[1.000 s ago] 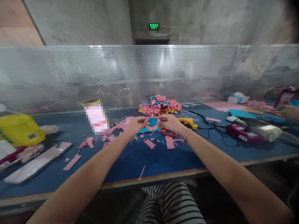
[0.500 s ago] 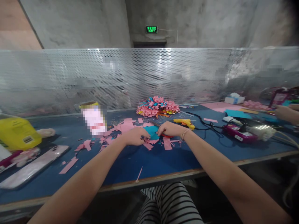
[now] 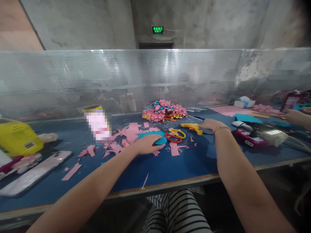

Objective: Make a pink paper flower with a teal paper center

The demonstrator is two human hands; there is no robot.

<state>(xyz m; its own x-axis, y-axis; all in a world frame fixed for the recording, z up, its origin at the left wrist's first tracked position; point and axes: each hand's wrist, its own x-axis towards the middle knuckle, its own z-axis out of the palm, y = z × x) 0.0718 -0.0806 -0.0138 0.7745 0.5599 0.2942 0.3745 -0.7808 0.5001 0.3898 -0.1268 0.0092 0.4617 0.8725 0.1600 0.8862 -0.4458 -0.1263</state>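
Note:
My left hand (image 3: pixel 150 144) lies over pink paper scraps (image 3: pixel 131 132) with thumb and fingers closed on a piece of blue paper (image 3: pixel 161 141). Just right of it rest scissors (image 3: pixel 175 137) with red and yellow handles, untouched. My right hand (image 3: pixel 212 124) is beyond the yellow glue gun (image 3: pixel 191 127), its fingertips close to a thin dark item (image 3: pixel 199 118). The back of the hand hides most of its fingers, so whether it grips that item is unclear.
A heap of pink and blue paper pieces (image 3: pixel 163 110) stands by the perforated metal screen (image 3: pixel 136 77). To the right are a purple power strip (image 3: pixel 254 137) with cables and a co-worker's hand (image 3: pixel 295 116). A phone (image 3: pixel 36 173) and yellow container (image 3: pixel 20 137) are left.
My right hand has left the blue paper and moved right, past the glue gun, uncovering the scissors. My left hand stays at the blue paper, which has shifted slightly.

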